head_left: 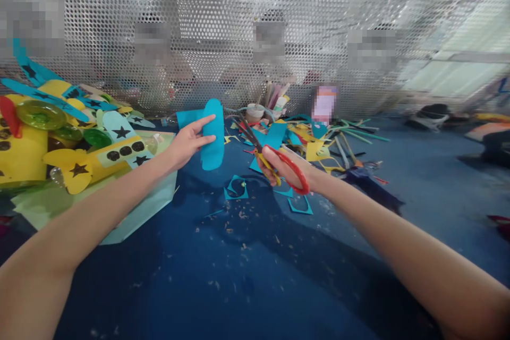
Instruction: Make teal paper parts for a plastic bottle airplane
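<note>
My left hand (187, 142) pinches a blue paper strip with rounded ends (214, 151), held upright above the blue surface. Two of its fingers lie across the front of the strip; the thumb is hidden. Behind that hand, another blue paper piece (186, 117) shows in part, and I cannot tell whether it is held too. A pair of scissors (295, 170) with red and yellow handles is in my right hand (277, 164). Their dark blades point up and left toward the strip, apart from it. Beneath the hands lie blue paper offcuts (236, 189) with curved cut-outs.
Yellow and blue paper airplanes (115, 156) with black stars are piled on pale green sheets (139, 223) at left. Paper scraps (319, 150), a cup (255, 112) and thin strips (358, 135) lie at the back right. A perforated metal wall (223, 21) stands behind.
</note>
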`<state>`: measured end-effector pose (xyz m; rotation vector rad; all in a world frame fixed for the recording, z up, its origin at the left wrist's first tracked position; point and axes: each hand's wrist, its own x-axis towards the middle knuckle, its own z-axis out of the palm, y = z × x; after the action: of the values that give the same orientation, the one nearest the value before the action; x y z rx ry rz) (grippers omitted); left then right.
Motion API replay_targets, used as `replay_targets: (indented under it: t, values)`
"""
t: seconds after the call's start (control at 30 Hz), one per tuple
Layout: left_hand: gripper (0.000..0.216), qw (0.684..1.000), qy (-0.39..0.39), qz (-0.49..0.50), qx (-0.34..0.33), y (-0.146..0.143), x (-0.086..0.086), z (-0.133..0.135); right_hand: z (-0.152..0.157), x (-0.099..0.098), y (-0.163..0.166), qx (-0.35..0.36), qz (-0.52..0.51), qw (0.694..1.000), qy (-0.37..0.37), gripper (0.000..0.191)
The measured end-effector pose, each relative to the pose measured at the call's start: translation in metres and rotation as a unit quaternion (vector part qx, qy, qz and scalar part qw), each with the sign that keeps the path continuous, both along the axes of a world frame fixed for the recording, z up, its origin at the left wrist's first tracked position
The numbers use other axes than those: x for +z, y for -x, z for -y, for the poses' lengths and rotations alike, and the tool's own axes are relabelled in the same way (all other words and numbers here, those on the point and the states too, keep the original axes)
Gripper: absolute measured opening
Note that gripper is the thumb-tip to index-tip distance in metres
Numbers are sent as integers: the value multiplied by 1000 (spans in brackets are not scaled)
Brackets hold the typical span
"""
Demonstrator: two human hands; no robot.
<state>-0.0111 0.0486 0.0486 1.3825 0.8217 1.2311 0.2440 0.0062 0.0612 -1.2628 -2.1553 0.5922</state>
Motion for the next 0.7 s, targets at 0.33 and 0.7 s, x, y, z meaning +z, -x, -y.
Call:
replay_targets:
  t: [0.33,0.7]
  values:
    - [71,988,7,-79,-135,8,14,6,13,3,1,105,38,978,177,58]
    - [73,957,-49,-193,-209,9,19,12,25,14,5,97,112,969,197,52]
